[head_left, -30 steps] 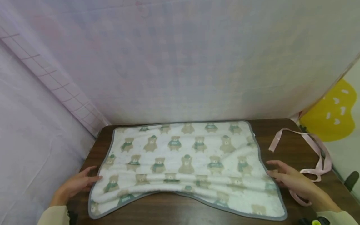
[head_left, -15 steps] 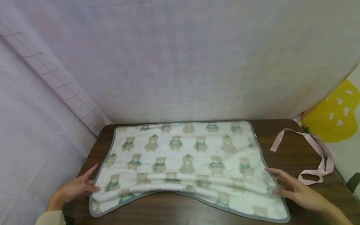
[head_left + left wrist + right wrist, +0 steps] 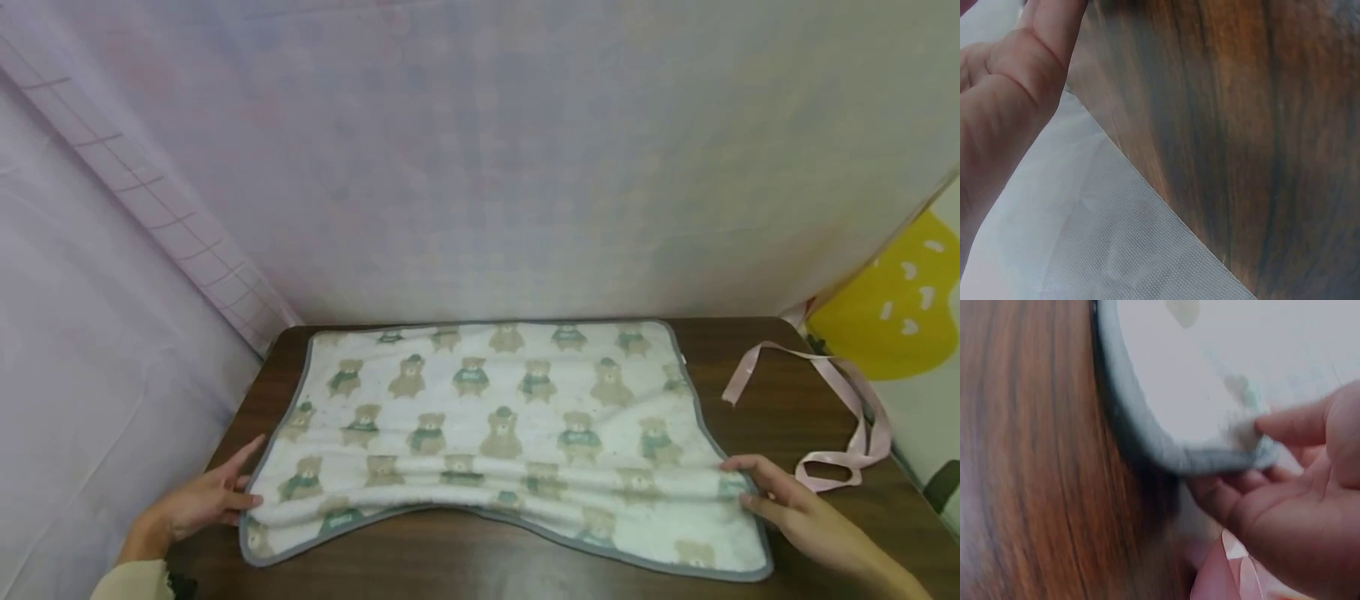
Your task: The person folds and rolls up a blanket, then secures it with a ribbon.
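Observation:
A white plush blanket (image 3: 465, 392) with a bear print and grey trim lies across the dark wooden table (image 3: 420, 558). Its near edge bows inward, with wrinkles running across the front part. My right hand (image 3: 802, 508) pinches the blanket's right edge, thumb on top and fingers beneath; the right wrist view shows this edge (image 3: 1210, 461) bent at the fingers. At the left edge, my left hand (image 3: 198, 508) holds the border under its thumb, the index finger stretched out beside it. In the left wrist view the fingertips of that hand (image 3: 1016, 81) are cut off.
A loose pink ribbon (image 3: 858, 417) lies on the table right of the blanket. Pale patterned cloth (image 3: 487, 167) hangs behind the table, and more white cloth (image 3: 97, 375) borders its left side. A yellow shape (image 3: 892, 300) shows at the right.
My right hand has moved a little toward the near right corner and now grips the blanket's edge. The left hand has slid slightly nearer along its side. The blanket has hardly shifted.

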